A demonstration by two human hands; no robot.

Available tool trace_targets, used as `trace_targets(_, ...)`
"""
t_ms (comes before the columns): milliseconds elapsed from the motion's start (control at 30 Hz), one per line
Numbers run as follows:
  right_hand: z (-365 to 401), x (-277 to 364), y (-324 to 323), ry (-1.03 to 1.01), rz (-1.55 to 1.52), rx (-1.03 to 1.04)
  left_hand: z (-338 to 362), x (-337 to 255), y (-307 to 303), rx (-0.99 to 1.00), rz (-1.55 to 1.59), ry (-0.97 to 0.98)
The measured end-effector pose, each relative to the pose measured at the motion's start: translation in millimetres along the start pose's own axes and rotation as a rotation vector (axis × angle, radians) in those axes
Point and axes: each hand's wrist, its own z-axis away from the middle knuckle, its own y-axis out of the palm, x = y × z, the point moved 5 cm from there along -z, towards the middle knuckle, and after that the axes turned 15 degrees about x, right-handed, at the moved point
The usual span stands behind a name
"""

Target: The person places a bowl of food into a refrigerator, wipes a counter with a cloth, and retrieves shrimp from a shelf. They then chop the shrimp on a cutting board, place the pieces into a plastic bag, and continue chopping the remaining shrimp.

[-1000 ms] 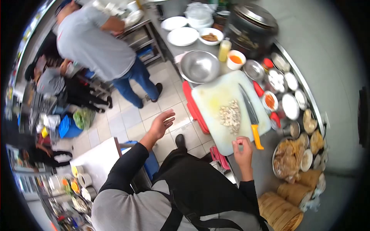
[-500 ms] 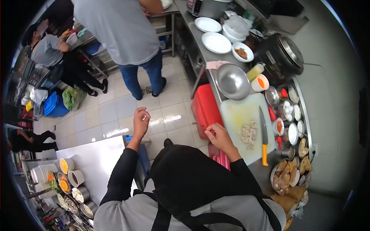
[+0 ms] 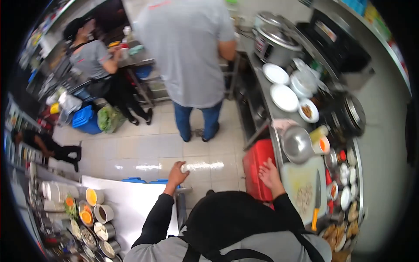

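My left hand (image 3: pixel 178 174) is held out over the floor beside the white-topped table, fingers loosely curved with a gap at the thumb, nothing in it. Fingers spread, my right hand (image 3: pixel 270 175) hovers by the left edge of the cutting board (image 3: pixel 290 172), near the red bin (image 3: pixel 257 163); it is empty. A pile of chopped pale food (image 3: pixel 304 196) lies on the board. To its right rests a knife (image 3: pixel 316 201) with an orange handle. Just behind the board sits a steel mixing bowl (image 3: pixel 297 144).
White plates (image 3: pixel 284 98), a rice cooker (image 3: pixel 275 39) and a dark pot (image 3: pixel 345 115) stand on the right counter. Containers of ingredients (image 3: pixel 104 213) line the left table (image 3: pixel 139 196). Ahead stands a person in a grey shirt (image 3: pixel 183 52); another person (image 3: pixel 94 61) works farther left.
The view has tilted up and turned, so the room sits lower and farther right. My right hand's fingers have spread from a loose curl. The nearer person's arm has shifted.
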Motion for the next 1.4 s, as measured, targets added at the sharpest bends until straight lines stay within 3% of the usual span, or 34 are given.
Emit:
trace_targets(133, -17.2, -5.1, 2.1, 0.004, 0.178, 0.01, 5.4, -15.9, -19.2, -0.203, 0.13, 0.065)
trace_targets(233, -21.7, -24.8, 17.5, -0.006, 0.514, 0.045, 6.4, -12.1, -18.4, -0.198, 0.221, 0.103)
trace_targets(433, -68.3, -49.2, 44.3, -0.003, 0.944, 0.06, 0.6, 27.0, -15.6, -0.253, 0.66, -0.163)
trace_targets(500, -100.5, -53.0, 67.5, -0.106, 1.157, 0.226, -0.9, 48.9, -14.4, -0.376, 0.874, -0.321)
trace_targets(600, -148.9, -53.5, 114.7, -0.126, 1.296, 0.409, 1.1, 60.2, -17.4, -0.466, 0.914, -0.415)
trace_targets(800, -267.2, -69.4, 239.3, -0.056, 1.307, 0.727, -17.4, 120.8, -43.0, -0.703, 0.808, -0.526)
trace_targets(933, -300.3, -92.7, 399.5, 0.181, 1.18, 1.087, -28.5, 147.8, -79.5, -0.828, 0.704, -0.597)
trace_targets(1000, -308.8, -109.7, 454.0, 0.187, 1.151, 1.226, -21.8, 151.8, -85.6, -0.97, 0.761, -0.723)
trace_targets(1200, -334.6, -161.6, 601.2, 0.187, 1.031, 1.326, -40.4, 154.4, -133.6, -1.202, 0.776, -0.664)
trace_targets(1300, -359.5, -201.9, 654.1, 0.218, 0.876, 1.268, -65.7, 178.5, -169.4, -1.116, 0.825, -0.573)
trace_targets(1400, -418.5, -255.1, 684.3, 0.273, 0.771, 1.051, -103.4, 227.0, -198.4, -1.078, 0.944, -0.419)
